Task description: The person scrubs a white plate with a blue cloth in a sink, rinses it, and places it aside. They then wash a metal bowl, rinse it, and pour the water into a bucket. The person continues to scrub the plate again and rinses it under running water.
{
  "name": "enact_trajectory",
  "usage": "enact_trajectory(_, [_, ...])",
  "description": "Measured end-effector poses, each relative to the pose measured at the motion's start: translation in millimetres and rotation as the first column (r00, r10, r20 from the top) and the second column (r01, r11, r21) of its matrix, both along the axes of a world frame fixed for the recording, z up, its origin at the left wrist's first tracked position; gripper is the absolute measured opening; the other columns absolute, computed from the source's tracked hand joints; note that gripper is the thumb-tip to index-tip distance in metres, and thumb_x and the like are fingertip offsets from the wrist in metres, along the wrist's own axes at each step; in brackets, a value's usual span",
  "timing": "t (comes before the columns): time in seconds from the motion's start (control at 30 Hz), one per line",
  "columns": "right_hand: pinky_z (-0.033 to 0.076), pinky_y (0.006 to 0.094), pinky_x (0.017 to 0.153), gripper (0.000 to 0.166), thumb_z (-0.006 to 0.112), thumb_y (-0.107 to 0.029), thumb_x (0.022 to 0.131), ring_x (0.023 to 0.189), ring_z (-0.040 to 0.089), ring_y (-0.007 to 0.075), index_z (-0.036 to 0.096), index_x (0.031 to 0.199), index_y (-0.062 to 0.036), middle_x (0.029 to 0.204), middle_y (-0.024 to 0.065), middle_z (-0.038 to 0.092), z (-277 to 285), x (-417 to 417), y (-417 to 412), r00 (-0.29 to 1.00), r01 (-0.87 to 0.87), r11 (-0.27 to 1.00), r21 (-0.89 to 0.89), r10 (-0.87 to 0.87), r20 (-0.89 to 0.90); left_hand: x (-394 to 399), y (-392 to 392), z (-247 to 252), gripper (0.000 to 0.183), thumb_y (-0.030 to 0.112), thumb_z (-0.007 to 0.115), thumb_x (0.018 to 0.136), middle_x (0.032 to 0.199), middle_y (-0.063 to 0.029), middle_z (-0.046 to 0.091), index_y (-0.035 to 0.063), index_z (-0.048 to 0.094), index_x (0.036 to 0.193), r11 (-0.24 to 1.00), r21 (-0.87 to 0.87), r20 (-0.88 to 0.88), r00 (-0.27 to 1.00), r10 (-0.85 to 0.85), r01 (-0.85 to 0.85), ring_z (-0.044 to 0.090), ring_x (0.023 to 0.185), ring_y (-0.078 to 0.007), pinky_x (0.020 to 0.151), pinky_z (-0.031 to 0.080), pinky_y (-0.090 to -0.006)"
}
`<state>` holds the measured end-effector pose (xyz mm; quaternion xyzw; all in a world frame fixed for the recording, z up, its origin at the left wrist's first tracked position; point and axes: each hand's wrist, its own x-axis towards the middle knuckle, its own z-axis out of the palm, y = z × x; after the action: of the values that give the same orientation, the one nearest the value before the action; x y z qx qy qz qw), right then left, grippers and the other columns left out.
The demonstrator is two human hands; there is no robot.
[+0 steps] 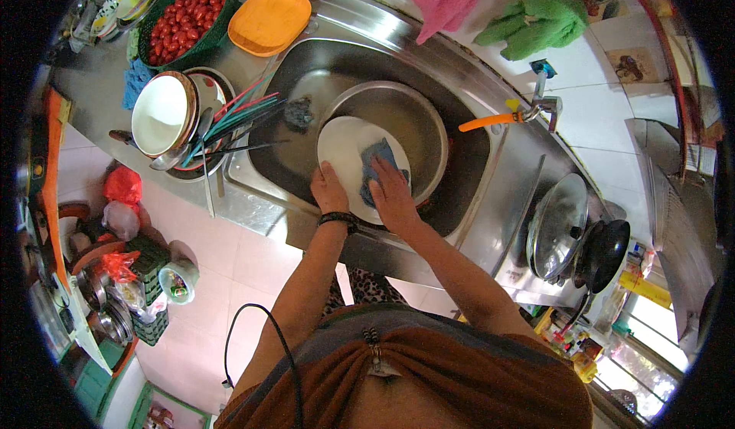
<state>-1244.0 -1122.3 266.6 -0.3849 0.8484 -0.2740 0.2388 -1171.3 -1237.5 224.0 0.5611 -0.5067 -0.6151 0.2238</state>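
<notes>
A white plate (341, 144) is tilted over the near left rim of a round metal basin (437, 142) in the stainless steel sink (321, 64). My left hand (331, 190) grips the plate's near left edge, with a dark bracelet at the wrist. Spread over the plate, my right hand (393, 196) presses a blue-grey cloth (370, 167) against its face. The basin seems to hold murky water. Left of the basin, a dark scouring pad (298, 114) lies on the sink floor.
Left of the sink stand stacked bowls (161, 113) with chopsticks (247, 110) jutting over its edge. Behind them are a green basket (221, 21) of red fruit and an orange tray (270, 21). A faucet (542, 104) with an orange hose reaches in from the right, beyond which stands a glass lid (557, 228).
</notes>
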Motion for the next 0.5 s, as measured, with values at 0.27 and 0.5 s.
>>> enact_trajectory(0.27, [0.024,0.0613,0.094,0.050,0.040,-0.034,0.089,0.126,0.026,0.0374,0.030,0.133,-0.0142,0.137,0.0193,0.027,-16,-44,-81,0.999,0.020,0.994,0.111,-0.016,-0.037,-3,8,15,0.039,0.033,0.042,0.092,0.085,-0.0082,0.059,-0.0036,0.054,0.097,0.999,0.035,-0.092,0.996,-0.003,0.007,0.053,0.074,-0.0155,0.066,0.045,-0.0294])
enact_trajectory(0.5, [0.023,0.0523,0.101,0.048,0.036,-0.018,0.090,0.125,0.030,0.0297,0.025,0.136,-0.0159,0.139,0.0105,0.027,-56,-92,-54,0.996,0.053,0.927,0.372,-0.075,0.047,-6,10,5,0.039,0.033,0.042,0.092,0.084,-0.0083,0.059,-0.0036,0.055,0.096,1.000,-0.010,-0.096,0.995,0.015,-0.016,0.053,0.071,-0.0156,0.063,0.044,-0.0300])
